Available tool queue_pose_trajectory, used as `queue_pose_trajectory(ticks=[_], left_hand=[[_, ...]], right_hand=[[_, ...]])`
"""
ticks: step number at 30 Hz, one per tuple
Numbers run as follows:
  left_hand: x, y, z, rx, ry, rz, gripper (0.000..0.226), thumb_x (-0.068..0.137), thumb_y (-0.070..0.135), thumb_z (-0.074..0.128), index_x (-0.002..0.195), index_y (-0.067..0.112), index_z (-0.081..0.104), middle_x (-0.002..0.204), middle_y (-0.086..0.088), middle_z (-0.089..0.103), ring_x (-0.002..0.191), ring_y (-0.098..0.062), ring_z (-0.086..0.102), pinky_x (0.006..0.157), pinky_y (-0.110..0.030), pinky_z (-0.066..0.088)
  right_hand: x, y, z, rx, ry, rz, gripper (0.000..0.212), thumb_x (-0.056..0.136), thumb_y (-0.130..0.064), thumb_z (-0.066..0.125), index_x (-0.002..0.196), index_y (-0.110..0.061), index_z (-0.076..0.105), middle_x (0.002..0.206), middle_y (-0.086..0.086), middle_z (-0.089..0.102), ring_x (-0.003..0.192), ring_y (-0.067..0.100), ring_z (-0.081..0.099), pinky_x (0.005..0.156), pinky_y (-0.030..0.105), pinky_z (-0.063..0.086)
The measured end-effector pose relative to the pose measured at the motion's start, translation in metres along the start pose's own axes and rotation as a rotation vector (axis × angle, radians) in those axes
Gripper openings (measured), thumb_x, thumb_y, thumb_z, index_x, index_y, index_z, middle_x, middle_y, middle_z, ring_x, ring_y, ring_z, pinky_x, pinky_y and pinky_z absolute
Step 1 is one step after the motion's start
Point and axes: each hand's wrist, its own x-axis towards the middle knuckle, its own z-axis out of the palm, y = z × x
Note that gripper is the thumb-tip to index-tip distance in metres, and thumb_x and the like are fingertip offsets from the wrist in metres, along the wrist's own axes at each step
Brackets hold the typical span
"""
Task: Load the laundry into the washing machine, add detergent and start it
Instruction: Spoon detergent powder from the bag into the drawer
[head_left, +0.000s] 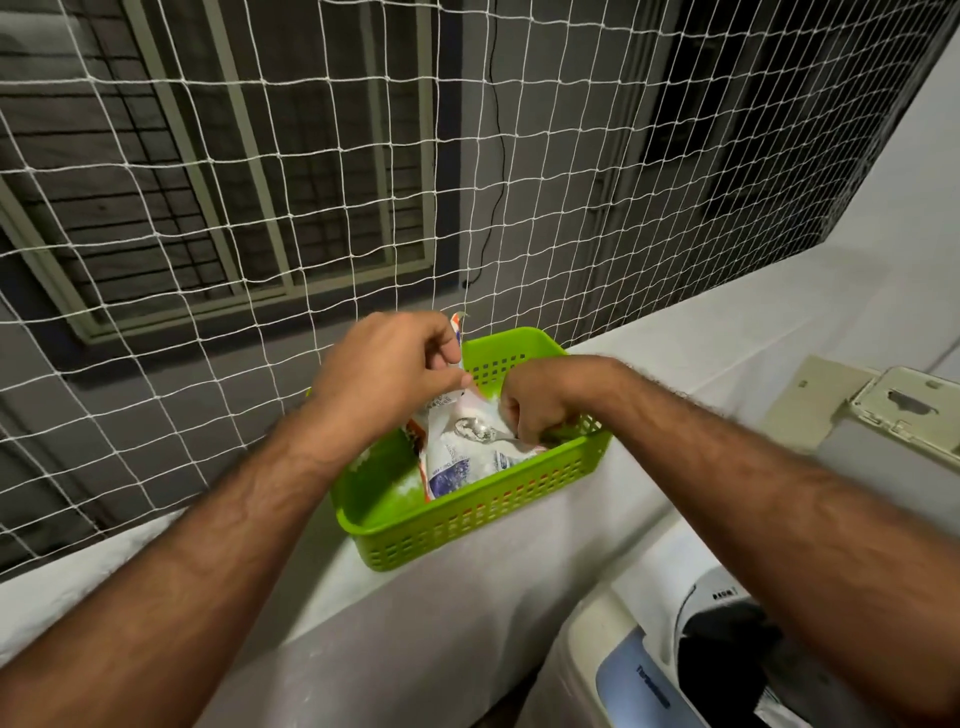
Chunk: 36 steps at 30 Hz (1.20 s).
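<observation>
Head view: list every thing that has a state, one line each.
detergent packet: open, held up at its top edge
spoon: over the packet's mouth, bowl up
green basket: on the ledge, holding the packet
washing machine: lid up, dark laundry inside
left hand: pinches the packet
right hand: grips the spoon

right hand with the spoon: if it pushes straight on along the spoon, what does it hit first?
Most likely the detergent packet: the right hand holds the spoon with its bowl aimed left over the packet's face in the green basket. Depth is unclear.
</observation>
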Motion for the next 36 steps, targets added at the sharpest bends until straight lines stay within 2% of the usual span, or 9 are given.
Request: queue_pose_trajectory(ticks=[2,4,9,13,21,24,27,30,36], left_hand=[[-0.002,0.002,0.0,0.007,-0.003,-0.005,0.022,0.072,0.04,0.08,0.081,0.026,0.065,0.068,0.015,0.064,0.066,0.001,0.057,0.059,-0.02,0.039],[-0.004,0.003,0.001,0.021,-0.007,-0.007,0.022,0.073,0.04,0.079,0.083,0.027,0.065,0.07,0.015,0.065,0.069,-0.004,0.059,0.06,-0.025,0.04],[-0.006,0.003,0.003,0.037,-0.009,-0.024,0.022,0.073,0.043,0.079,0.085,0.029,0.067,0.071,0.017,0.064,0.073,-0.007,0.061,0.068,-0.029,0.048],[-0.007,0.003,0.003,0.028,-0.002,-0.031,0.019,0.073,0.04,0.079,0.083,0.03,0.065,0.07,0.015,0.063,0.072,-0.009,0.061,0.069,-0.031,0.048],[-0.009,-0.002,0.005,-0.002,0.006,-0.08,0.019,0.072,0.036,0.08,0.077,0.033,0.062,0.068,0.017,0.064,0.073,-0.01,0.063,0.073,-0.035,0.052],[-0.009,-0.003,0.006,-0.015,0.007,-0.085,0.018,0.072,0.034,0.08,0.077,0.033,0.063,0.068,0.017,0.064,0.073,-0.01,0.063,0.074,-0.033,0.051],[-0.008,-0.004,0.007,-0.021,0.009,-0.092,0.019,0.073,0.032,0.08,0.074,0.033,0.061,0.067,0.017,0.063,0.071,-0.009,0.063,0.072,-0.031,0.05],[-0.007,-0.006,0.008,-0.025,0.008,-0.105,0.02,0.073,0.031,0.08,0.073,0.032,0.06,0.066,0.017,0.063,0.07,-0.008,0.062,0.07,-0.029,0.049],[-0.008,-0.01,0.009,-0.043,0.006,-0.109,0.017,0.073,0.03,0.081,0.076,0.029,0.063,0.067,0.014,0.064,0.07,-0.009,0.063,0.071,-0.031,0.05]], right_hand=[[0.001,0.001,-0.002,0.003,0.032,-0.013,0.012,0.068,-0.019,0.078,0.076,-0.013,0.072,0.074,0.004,0.071,0.065,0.018,0.061,0.058,0.028,0.049],[0.0,0.001,-0.005,-0.028,0.067,-0.032,0.013,0.065,-0.023,0.08,0.07,-0.017,0.069,0.071,0.0,0.069,0.067,0.018,0.061,0.061,0.031,0.051],[-0.013,0.002,-0.019,-0.041,0.23,-0.098,0.008,0.076,-0.014,0.065,0.083,-0.016,0.069,0.08,0.001,0.072,0.071,0.019,0.063,0.066,0.03,0.051],[-0.027,0.008,-0.03,0.182,0.362,-0.147,0.009,0.084,-0.007,0.062,0.083,-0.011,0.07,0.077,0.002,0.074,0.055,0.009,0.069,0.06,0.029,0.057],[-0.032,0.024,-0.031,0.511,0.48,-0.115,0.011,0.087,0.0,0.061,0.079,-0.004,0.068,0.077,0.015,0.074,0.068,0.024,0.074,0.055,0.031,0.06],[-0.028,0.023,-0.026,0.586,0.457,-0.076,0.013,0.088,0.0,0.062,0.077,-0.006,0.066,0.072,0.012,0.072,0.063,0.022,0.073,0.053,0.03,0.059],[-0.024,0.023,-0.022,0.725,0.388,-0.059,0.005,0.089,-0.001,0.063,0.087,0.002,0.066,0.073,0.013,0.071,0.058,0.019,0.07,0.049,0.027,0.057],[-0.02,0.023,-0.018,0.841,0.315,-0.056,0.009,0.092,-0.003,0.061,0.096,0.005,0.062,0.078,0.018,0.071,0.056,0.017,0.069,0.05,0.027,0.058],[-0.008,0.019,-0.008,0.951,0.265,0.0,0.009,0.094,-0.003,0.057,0.087,-0.001,0.06,0.078,0.018,0.07,0.054,0.016,0.07,0.049,0.026,0.058]])
